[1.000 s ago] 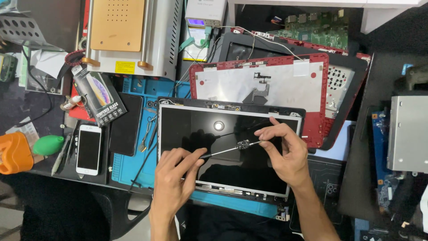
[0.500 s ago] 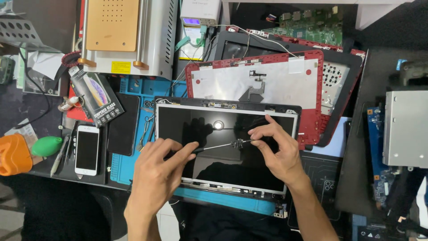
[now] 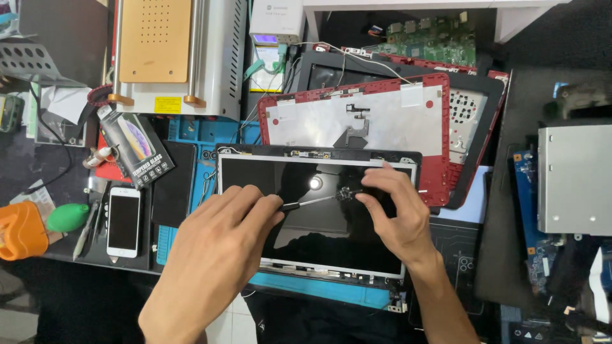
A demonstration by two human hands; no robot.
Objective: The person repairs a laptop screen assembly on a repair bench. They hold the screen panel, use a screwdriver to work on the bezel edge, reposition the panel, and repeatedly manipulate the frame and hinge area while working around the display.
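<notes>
A black laptop screen panel (image 3: 255, 175) lies flat on the blue work mat (image 3: 319, 288) in front of me. My left hand (image 3: 223, 245) grips the dark handle of a thin screwdriver (image 3: 312, 202), whose shaft points right over the glass. My right hand (image 3: 395, 213) pinches a small dark part (image 3: 346, 193) at the screwdriver's tip, above the middle of the panel. A ceiling light reflects in the glass beside the tip.
A red laptop lid (image 3: 357, 121) with a silver inner face lies behind the panel. A white phone (image 3: 123, 222), a boxed screen protector (image 3: 137, 150), an orange tool (image 3: 22, 230) and a green blower (image 3: 67, 216) sit left. A white machine (image 3: 172, 57) stands at back. Circuit boards (image 3: 574, 185) lie right.
My left hand has slid forward along the screwdriver and now covers more of its handle. Both hands have shifted slightly toward the panel's middle, still joined at the small part.
</notes>
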